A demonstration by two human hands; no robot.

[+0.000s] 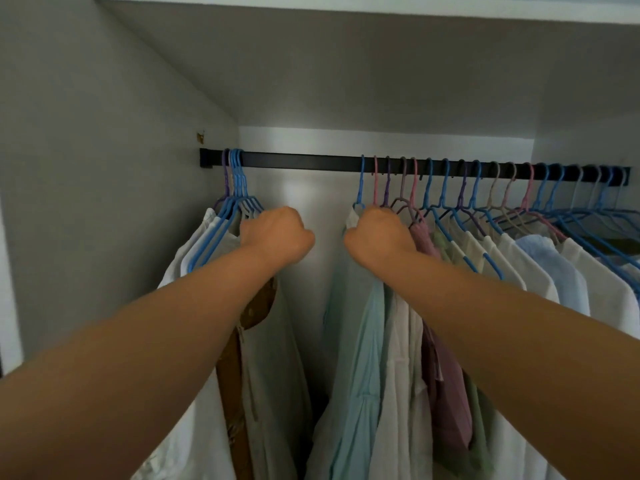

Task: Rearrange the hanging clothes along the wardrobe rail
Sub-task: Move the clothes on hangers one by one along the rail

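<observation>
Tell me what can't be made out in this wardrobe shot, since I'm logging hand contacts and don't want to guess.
All in the head view:
- Fingers of the left hand: hidden behind its own back, so what they grip in the left bunch of hangers is unclear.
- Fingers of the right hand: likewise hidden at the pale blue shirt.
- The rail: its far right end is crowded by hooks.
- Garment hems: cut off by the bottom edge.

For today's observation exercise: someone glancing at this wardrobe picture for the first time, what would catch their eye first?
Two bare arms reach in from below, the left hand at a tight bunch of blue hangers near the rail's left end, the right hand at the first garments of the long row of hangers. Between them a bare stretch of black rail stands open.
</observation>
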